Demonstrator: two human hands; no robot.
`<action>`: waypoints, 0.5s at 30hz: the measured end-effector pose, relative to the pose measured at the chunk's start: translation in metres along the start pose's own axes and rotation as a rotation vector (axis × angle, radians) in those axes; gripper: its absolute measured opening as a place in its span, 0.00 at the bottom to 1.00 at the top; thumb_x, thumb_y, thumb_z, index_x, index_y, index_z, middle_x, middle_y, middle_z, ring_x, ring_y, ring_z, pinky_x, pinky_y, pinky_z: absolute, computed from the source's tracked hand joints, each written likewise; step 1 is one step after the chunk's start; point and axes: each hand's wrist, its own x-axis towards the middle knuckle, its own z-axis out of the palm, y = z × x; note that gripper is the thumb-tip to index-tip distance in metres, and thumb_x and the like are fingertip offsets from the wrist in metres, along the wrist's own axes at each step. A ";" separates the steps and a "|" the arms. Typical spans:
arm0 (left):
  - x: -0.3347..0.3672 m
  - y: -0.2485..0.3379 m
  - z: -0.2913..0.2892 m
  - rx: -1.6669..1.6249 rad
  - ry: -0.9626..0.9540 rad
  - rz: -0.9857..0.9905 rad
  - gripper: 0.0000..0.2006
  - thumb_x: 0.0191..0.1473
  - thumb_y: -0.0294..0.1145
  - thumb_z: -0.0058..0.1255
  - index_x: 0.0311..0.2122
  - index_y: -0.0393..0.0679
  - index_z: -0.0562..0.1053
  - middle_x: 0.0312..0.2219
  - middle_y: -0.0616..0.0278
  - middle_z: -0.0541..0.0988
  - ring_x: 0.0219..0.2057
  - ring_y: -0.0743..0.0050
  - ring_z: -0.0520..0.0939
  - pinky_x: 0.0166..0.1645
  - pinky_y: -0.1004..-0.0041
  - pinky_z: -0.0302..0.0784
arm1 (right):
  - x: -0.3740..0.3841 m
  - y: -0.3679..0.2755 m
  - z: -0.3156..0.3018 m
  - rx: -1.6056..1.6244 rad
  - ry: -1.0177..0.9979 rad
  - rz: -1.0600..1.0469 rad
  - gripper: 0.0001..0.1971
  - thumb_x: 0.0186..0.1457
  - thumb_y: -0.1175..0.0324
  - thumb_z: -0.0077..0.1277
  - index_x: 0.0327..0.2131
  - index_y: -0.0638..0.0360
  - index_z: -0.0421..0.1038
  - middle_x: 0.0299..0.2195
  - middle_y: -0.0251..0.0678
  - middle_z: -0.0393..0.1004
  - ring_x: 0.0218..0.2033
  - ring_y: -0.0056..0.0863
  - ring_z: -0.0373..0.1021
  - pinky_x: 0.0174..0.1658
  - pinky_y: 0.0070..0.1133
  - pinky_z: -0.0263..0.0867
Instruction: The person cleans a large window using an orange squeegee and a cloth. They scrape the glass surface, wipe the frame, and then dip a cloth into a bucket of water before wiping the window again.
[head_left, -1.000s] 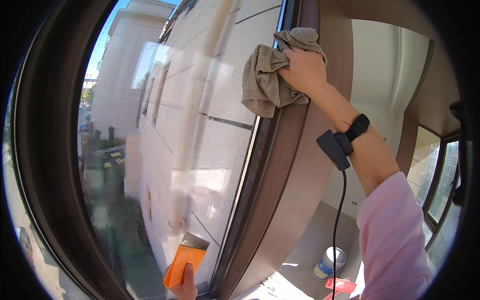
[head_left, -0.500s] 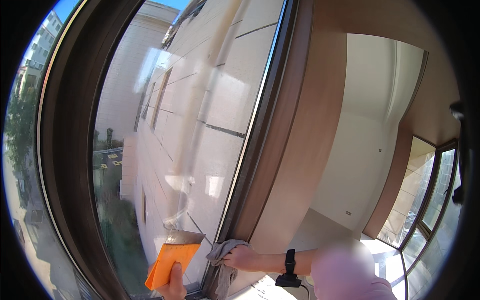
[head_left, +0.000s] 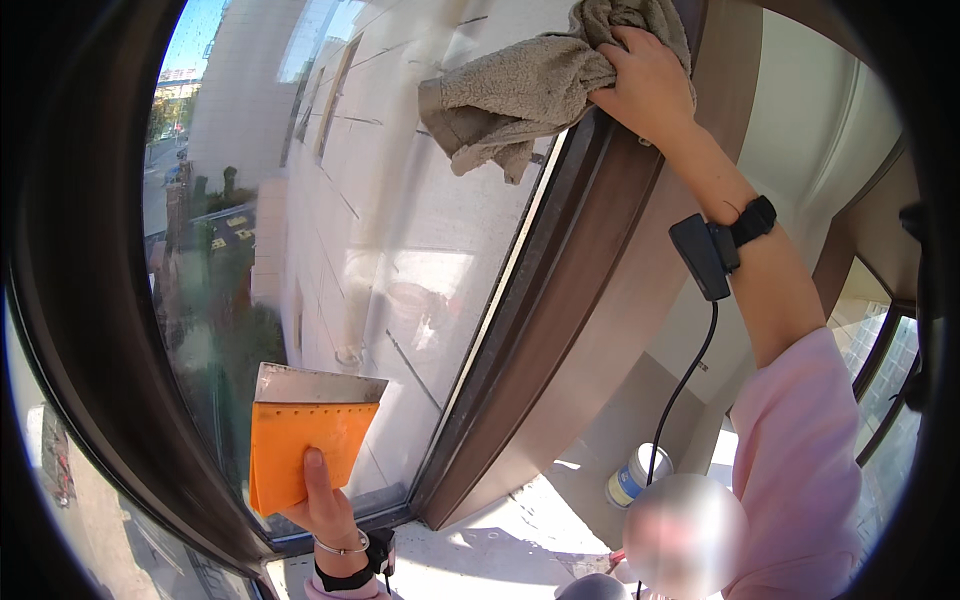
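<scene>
An orange-handled scraper [head_left: 315, 445] with a wide metal blade is gripped in my left hand [head_left: 326, 512], thumb flat on its face. It is held upright in front of the lower part of the window glass [head_left: 400, 290]; whether the blade touches the pane I cannot tell. Higher up, my right hand [head_left: 650, 85] clutches a grey-brown cloth [head_left: 520, 95] beside the brown window frame [head_left: 590, 260]. One end of the cloth hangs out to the left across the glass.
A thick dark frame post [head_left: 75, 330] curves along the left. On the floor at lower right stands a white bucket [head_left: 640, 475] with a coloured label. A black cable [head_left: 672, 405] hangs from the device on my right wrist. Sunlight falls on the white sill [head_left: 500, 535].
My right hand has risen with the cloth from the bottom corner of the frame to its upper part. The scraper stands more upright, and my view has shifted.
</scene>
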 end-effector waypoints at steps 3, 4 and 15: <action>0.010 -0.009 -0.003 0.024 -0.024 0.050 0.15 0.55 0.24 0.49 0.48 0.35 0.65 0.41 0.60 0.73 0.40 0.73 0.76 0.43 0.77 0.75 | -0.088 -0.069 -0.006 0.246 0.042 -0.150 0.19 0.29 0.64 0.62 0.31 0.59 0.76 0.40 0.39 0.68 0.45 0.40 0.65 0.46 0.33 0.62; 0.012 -0.011 -0.003 0.034 -0.040 0.077 0.16 0.56 0.24 0.48 0.49 0.35 0.64 0.42 0.60 0.73 0.41 0.73 0.77 0.43 0.76 0.76 | -0.123 -0.102 -0.011 0.338 -0.090 -0.149 0.17 0.28 0.65 0.61 0.28 0.57 0.75 0.39 0.39 0.68 0.44 0.40 0.64 0.46 0.32 0.61; 0.024 0.055 -0.011 0.042 -0.088 0.183 0.17 0.55 0.26 0.50 0.50 0.36 0.65 0.43 0.54 0.72 0.44 0.65 0.78 0.42 0.72 0.82 | -0.381 -0.360 -0.036 0.639 -0.512 -0.283 0.10 0.44 0.66 0.47 0.31 0.53 0.75 0.44 0.41 0.71 0.47 0.42 0.66 0.50 0.37 0.59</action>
